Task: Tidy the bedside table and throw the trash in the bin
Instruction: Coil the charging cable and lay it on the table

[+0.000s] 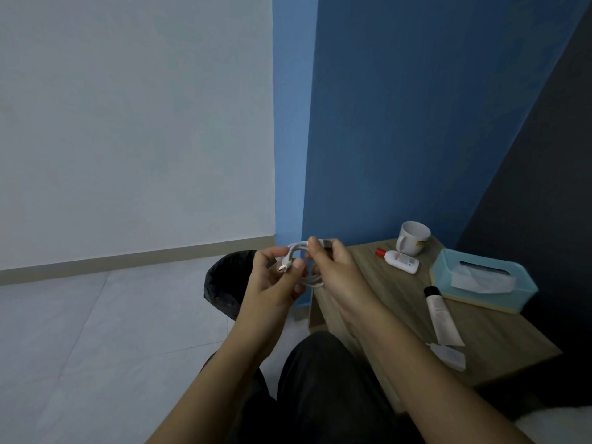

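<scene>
Nearest, both hands work a white cable (302, 267) in the air just left of the tabletop (400, 302). Left hand (272, 283) pinches the small plug end; right hand (336, 270) grips the coil, thumb by the USB plug. Judged light and limp, springy; best held across the loops. Beyond: tube (442, 318), lotion bottle (400, 259), tissue box (480, 280), mug (411, 238). Bin (224, 283) stands below.

Both hands hold a coiled white cable (302, 267) just left of the table (480, 331). The left hand (272, 283) pinches one plug; the right hand (336, 270) grips the loops. The bin (224, 283) sits left of the table.
</scene>
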